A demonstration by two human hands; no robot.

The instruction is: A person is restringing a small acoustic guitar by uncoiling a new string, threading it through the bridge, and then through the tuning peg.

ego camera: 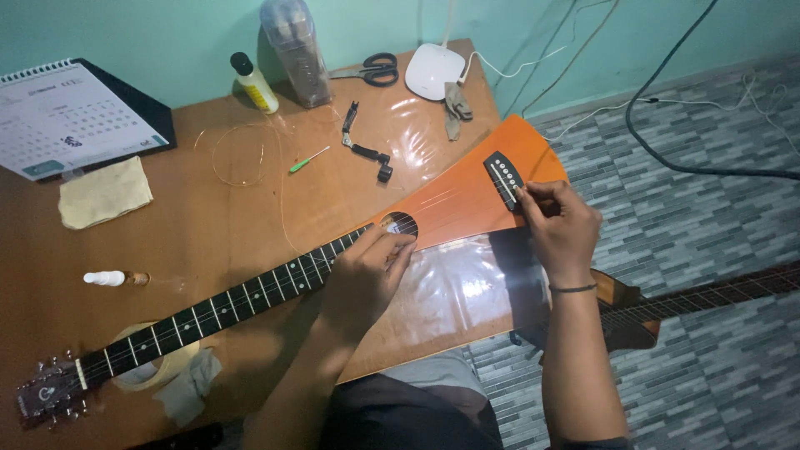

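A small orange travel guitar [467, 196] with a triangular body lies across the wooden table [200, 225], its black fretted neck [217, 304] running to the lower left. My left hand [367, 271] rests on the neck's end beside the sound hole [402, 223], fingers pressing the strings. My right hand [560, 225] is at the black bridge [503, 178], fingertips pinched on something small there; what exactly it pinches is too small to tell. The headstock [48, 393] sits at the table's lower left corner.
On the table lie a coiled string [237, 154], green-handled tool [308, 159], black string winder [367, 148], scissors [373, 70], glue bottle [254, 82], clear container [293, 50], calendar [71, 117], cloth [104, 192], tape roll [158, 367], small dropper bottle [112, 277]. A second guitar [708, 296] lies on the tiled floor at right.
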